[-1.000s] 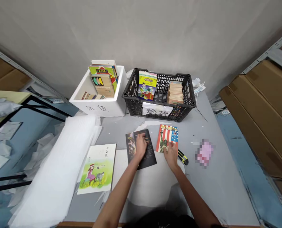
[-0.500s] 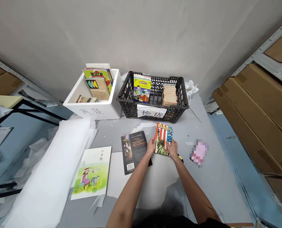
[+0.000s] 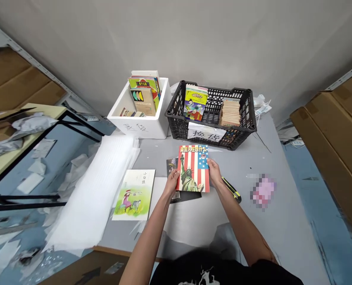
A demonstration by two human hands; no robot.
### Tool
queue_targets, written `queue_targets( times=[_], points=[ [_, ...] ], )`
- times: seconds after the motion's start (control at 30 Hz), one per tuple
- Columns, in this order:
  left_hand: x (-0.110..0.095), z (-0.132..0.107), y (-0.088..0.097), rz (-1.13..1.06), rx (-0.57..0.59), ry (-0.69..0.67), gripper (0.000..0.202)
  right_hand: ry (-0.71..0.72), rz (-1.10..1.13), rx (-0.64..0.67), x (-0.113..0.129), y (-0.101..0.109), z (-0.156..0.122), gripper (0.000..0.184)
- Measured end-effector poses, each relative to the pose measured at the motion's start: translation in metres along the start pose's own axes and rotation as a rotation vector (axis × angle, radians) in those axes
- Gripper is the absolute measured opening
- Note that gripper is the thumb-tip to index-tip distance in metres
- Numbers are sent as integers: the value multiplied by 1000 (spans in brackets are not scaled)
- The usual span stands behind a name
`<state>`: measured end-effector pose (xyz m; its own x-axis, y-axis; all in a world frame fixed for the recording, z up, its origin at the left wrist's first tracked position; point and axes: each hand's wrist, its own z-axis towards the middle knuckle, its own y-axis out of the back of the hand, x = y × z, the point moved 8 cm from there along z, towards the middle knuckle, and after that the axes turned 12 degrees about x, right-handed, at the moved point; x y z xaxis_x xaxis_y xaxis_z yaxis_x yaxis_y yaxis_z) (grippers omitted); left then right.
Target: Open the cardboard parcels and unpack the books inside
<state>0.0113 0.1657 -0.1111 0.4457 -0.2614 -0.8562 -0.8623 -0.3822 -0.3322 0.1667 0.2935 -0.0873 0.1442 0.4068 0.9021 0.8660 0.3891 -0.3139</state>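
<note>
I hold a book with a flag and statue cover (image 3: pixel 193 168) lifted off the grey table (image 3: pixel 271 233). My left hand (image 3: pixel 172 181) grips its left edge and my right hand (image 3: pixel 214 174) grips its right edge. Under it lies a dark book (image 3: pixel 171 165), mostly hidden by the raised one. A pale book with a green picture (image 3: pixel 135 194) lies flat to the left.
A white foam box (image 3: pixel 140 128) holding books and a black plastic crate (image 3: pixel 213 132) with books stand at the back. A pile of white foam sheets (image 3: pixel 98 194) covers the left. A yellow and black utility knife (image 3: pixel 232 190) lies right of my hands. Cardboard boxes (image 3: pixel 333 130) stand at the right.
Both hands took the flag book by its edges and raised it over the dark book. Earlier my left hand lay on the dark book. The camera view shifted right.
</note>
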Motion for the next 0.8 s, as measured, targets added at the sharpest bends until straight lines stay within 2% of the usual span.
queue_targets(
  times=[0.1,0.17,0.27,0.4,0.63,0.7,0.8],
  points=[
    [-4,-4,3,18,2,7,48,-22,118,1,-1,-15,-3,41],
    [-7,-6,7,121,-85,-10,45,-36,164,-22,0,-19,-7,39],
    [-14,-8,10,303,-216,-37,38,-41,172,-100,1,-13,-11,36],
    [-24,-9,-1,477,-230,-53,38,-48,142,-191,0,4,-10,34],
    [-25,-20,-31,200,-110,35,48,-87,157,-160,-5,17,-9,37],
    [-29,-18,-38,204,-29,44,51,-84,171,-146,-3,18,-12,37],
    [-46,-6,-41,283,91,-15,49,-49,201,-99,4,20,-15,39]
  ],
)
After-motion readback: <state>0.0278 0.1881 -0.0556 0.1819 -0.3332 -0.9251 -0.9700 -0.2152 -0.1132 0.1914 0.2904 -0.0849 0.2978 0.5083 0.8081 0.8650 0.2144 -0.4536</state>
